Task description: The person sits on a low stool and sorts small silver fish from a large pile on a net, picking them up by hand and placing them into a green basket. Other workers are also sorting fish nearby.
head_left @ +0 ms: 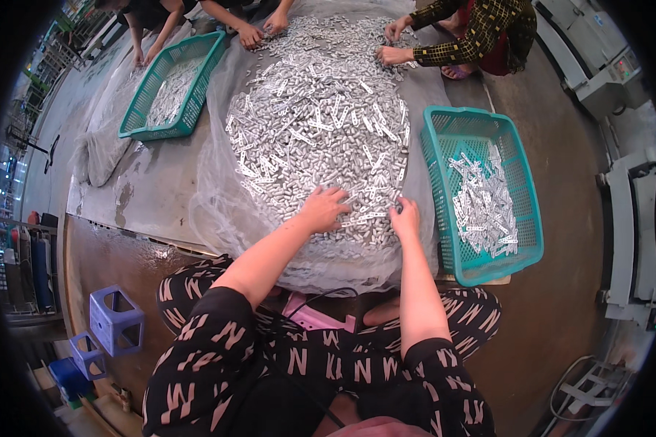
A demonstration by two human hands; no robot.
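Note:
A broad heap of small silvery metal pieces lies on a clear plastic sheet in front of me. Flat whitish strips with holes are mixed among short, stubby pieces. My left hand rests on the near part of the heap, its fingers spread over the pieces. Just to its right, at the heap's near right edge, my right hand has its fingers curled and pressed together. Whatever is between those fingertips is too small to name.
A green plastic basket of flat strips stands close on my right. Another green basket stands at the far left. Co-workers' hands reach into the heap's far side. Blue stools stand at lower left, machines along the right.

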